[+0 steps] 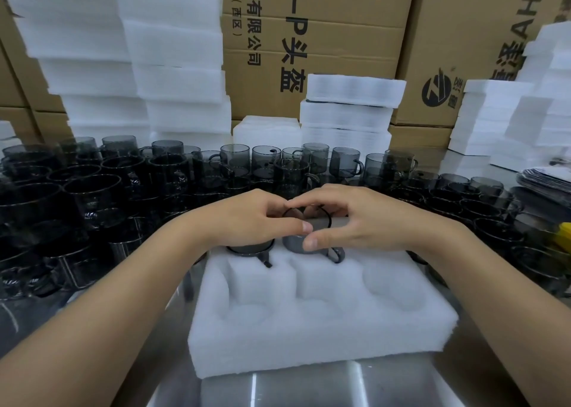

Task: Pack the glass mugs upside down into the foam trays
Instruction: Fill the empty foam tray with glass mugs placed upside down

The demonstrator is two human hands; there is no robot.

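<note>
Both hands meet over the far row of a white foam tray that lies on the steel worktop. The left hand and the right hand curl round a smoky grey glass mug from either side. Their forefingers touch at the tips above it and both thumbs press on its near side, so together they ring it. This mug sits in the middle pocket of the far row, its handle pointing toward the person; it looks a little tilted, and which end is up is hard to tell. Just to its left, a second mug sits in the far left pocket, mostly hidden under the left hand. The near row of pockets shows as hollows in the foam. Loose grey mugs crowd the worktop to the left, behind and to the right. Behind them rise stacks of foam and cardboard boxes.
</note>
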